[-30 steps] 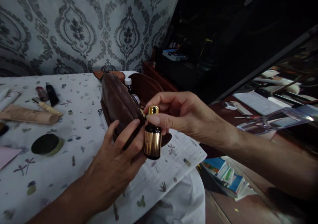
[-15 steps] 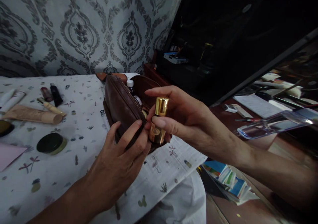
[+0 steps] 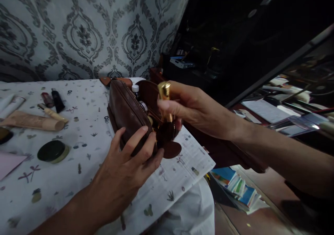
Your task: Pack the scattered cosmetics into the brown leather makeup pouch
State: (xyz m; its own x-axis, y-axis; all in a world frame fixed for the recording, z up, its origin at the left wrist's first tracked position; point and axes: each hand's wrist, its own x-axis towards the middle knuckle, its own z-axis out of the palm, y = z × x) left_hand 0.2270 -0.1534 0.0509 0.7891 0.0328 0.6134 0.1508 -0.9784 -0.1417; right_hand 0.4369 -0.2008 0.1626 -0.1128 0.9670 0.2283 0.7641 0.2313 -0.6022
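Note:
A brown leather zip pouch (image 3: 122, 104) stands unzipped on the patterned tablecloth, its flap lying to the right. My left hand (image 3: 130, 158) grips the near side of the pouch, fingers bent against the leather by the zip. Between thumb and fingers of my right hand (image 3: 188, 104) is a small gold-capped bottle (image 3: 165, 90), held upright over the near end of the opening; its lower part is partly covered by the fingers. Inside the pouch a white-capped bottle (image 3: 135, 89) shows, with other small containers next to it.
To the left lie a beige tube (image 3: 36, 120), a dark round jar (image 3: 52, 151), a black tube (image 3: 57, 100) and a pink paper (image 3: 10, 163). The patterned wall rises behind. On the right are a large dark screen (image 3: 235, 37) and stacked booklets (image 3: 238, 186) lower down.
My right hand has moved slightly up and left with the gold-capped bottle, further over the pouch opening. My left hand stays on the pouch.

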